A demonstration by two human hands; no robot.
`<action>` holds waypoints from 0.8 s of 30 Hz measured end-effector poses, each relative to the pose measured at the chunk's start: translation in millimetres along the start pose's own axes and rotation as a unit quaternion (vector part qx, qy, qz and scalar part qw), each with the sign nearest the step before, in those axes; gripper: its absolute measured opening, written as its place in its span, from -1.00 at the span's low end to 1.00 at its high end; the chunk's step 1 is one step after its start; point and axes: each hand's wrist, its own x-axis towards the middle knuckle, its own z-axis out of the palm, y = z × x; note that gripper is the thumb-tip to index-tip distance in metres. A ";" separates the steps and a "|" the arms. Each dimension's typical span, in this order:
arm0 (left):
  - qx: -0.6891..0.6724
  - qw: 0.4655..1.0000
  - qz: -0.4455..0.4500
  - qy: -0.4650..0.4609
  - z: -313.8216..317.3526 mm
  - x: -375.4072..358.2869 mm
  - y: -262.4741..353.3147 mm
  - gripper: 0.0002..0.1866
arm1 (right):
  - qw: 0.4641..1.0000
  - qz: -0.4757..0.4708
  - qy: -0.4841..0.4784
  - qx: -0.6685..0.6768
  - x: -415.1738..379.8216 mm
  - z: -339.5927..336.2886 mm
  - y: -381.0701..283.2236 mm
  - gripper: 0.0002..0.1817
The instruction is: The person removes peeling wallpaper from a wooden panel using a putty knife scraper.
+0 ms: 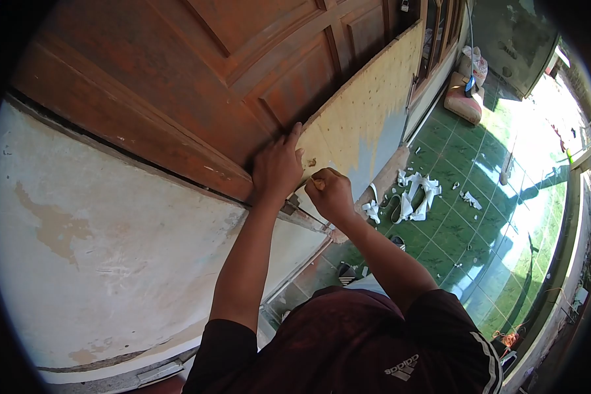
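Observation:
A plywood board, bare wood above with grey-white patches lower down, stands in front of the brown panelled door. My left hand grips its upper edge near the hinge-side corner, the thumb on the board; some fingers are hidden. Close beside it, my right hand is closed against the board's face. A small yellowish-brown handle end shows in its fist; the rest of that thing is hidden. Below the hands is a metal hinge. A dark hole marks the board between the hands.
White torn scraps litter the green tiled floor. A pale wall runs along the left. A stained cushion-like sack lies at the far end. My sandals show below my arms.

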 end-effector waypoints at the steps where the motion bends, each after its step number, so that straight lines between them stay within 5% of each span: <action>1: -0.001 1.000 0.001 -0.002 0.4 0.8 -0.7 -0.36 | 1.000 -0.002 0.009 0.001 -3.0 2.9 0.8 -0.77; 24: -0.013 1.000 0.006 0.000 4.0 -3.8 -3.0 -0.36 | 0.999 -0.012 0.003 -0.033 0.0 9.5 8.8 -0.80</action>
